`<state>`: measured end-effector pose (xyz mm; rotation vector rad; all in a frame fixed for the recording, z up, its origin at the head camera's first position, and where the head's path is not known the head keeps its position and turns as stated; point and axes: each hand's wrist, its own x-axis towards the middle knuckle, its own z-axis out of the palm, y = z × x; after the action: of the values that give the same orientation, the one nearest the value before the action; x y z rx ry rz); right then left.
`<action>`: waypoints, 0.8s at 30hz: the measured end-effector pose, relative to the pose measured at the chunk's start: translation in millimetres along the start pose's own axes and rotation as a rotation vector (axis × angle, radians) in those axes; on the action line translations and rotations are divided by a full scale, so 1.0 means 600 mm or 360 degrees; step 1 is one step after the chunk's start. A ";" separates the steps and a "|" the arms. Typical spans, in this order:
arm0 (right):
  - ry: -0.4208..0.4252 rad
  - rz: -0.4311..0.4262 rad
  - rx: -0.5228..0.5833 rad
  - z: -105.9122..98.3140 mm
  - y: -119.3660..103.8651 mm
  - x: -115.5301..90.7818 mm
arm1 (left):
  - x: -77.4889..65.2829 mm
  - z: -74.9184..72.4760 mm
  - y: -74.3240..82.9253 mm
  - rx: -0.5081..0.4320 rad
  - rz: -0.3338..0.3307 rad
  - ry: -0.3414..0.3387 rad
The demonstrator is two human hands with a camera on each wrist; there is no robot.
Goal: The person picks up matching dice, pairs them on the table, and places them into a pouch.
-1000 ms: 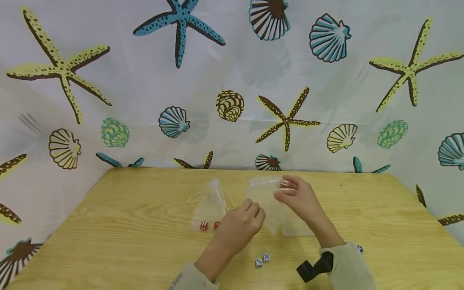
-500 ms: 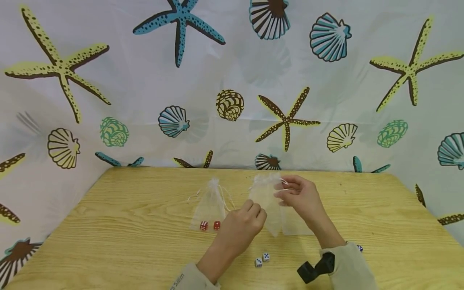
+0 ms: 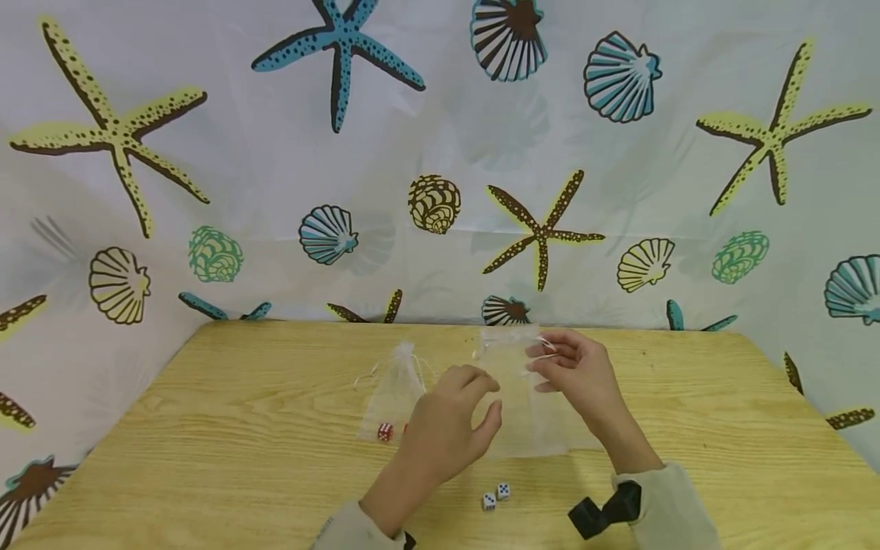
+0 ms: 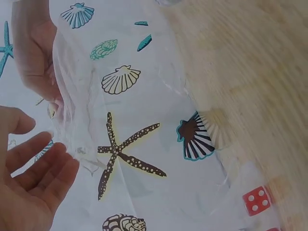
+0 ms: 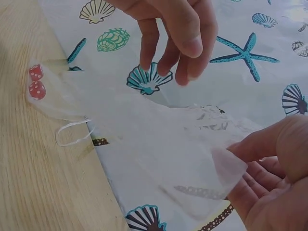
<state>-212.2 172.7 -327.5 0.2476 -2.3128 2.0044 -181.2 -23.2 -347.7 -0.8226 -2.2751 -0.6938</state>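
Observation:
My right hand [image 3: 577, 374] pinches the upper right side of a sheer white drawstring bag [image 3: 512, 405]. In the right wrist view its thumb and fingers grip the thin cloth of that bag [image 5: 231, 166]. Left of the bag, my left hand [image 3: 447, 420] has its fingers loosely bent and apart, holding nothing. The left wrist view shows those fingers [image 4: 53, 168] just beside the gauzy cloth. Another sheer drawstring bag [image 3: 395, 389], its neck gathered, lies to the left with red dice [image 3: 385, 432] inside, partly behind the left hand.
Two white dice [image 3: 496, 496] lie on the wooden table [image 3: 241, 443] in front of the hands. More pale sheer cloth [image 3: 584, 435] lies under the held bag's right side. A black device [image 3: 605, 510] sits at the right cuff. Behind stands a shell-and-starfish curtain [image 3: 385, 153].
My left hand has let go of the held bag and spread its fingers. The bag's lower part has opened out flat and wide. My right hand keeps its pinch and has shifted slightly right.

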 end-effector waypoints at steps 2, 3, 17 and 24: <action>-0.0012 -0.0016 -0.0017 0.000 -0.001 0.000 | 0.004 -0.003 -0.005 -0.0123 -0.0132 0.0088; -0.0020 -0.0024 -0.0026 0.000 -0.002 -0.001 | 0.006 -0.006 -0.007 -0.0205 -0.0216 0.0128; -0.0239 -0.0259 0.0159 0.014 -0.006 -0.016 | 0.017 -0.021 -0.038 -0.1519 -0.1157 -0.0097; -0.0266 -0.0321 0.0179 0.017 -0.001 -0.014 | 0.017 -0.018 -0.038 -0.1582 -0.1123 0.0086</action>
<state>-203.1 163.1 -329.6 0.6512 -2.1640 2.0843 -199.4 -41.5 -339.0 -0.3267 -2.0743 -2.2230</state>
